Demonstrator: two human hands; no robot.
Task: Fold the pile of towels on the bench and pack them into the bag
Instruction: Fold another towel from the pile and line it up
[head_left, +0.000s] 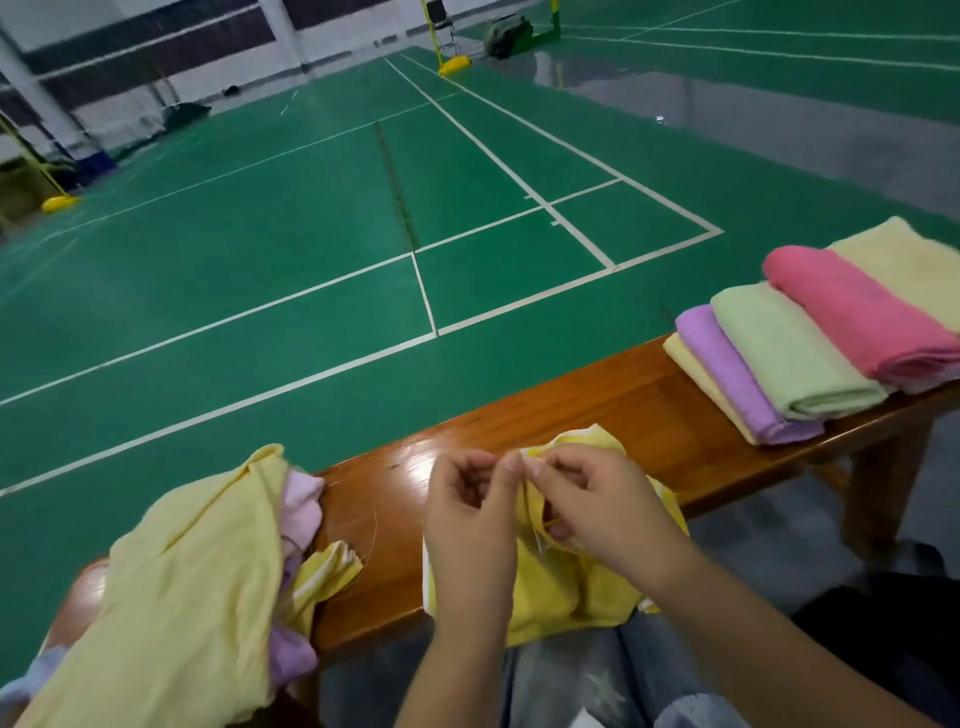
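Green court floor with white boundary lines and a dark seam running away from the viewer. Yellow net-post bases stand at far left and far centre. A dark bag lies beside the far post. Grey flooring borders the court at right.

bare forearms, seemingly faded blue jeans

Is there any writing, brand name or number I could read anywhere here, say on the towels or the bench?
None can be read. The folded towels, the yellow towel in both hands, the unfolded pile and the wooden bench show no print. The far wall is too blurred to tell.
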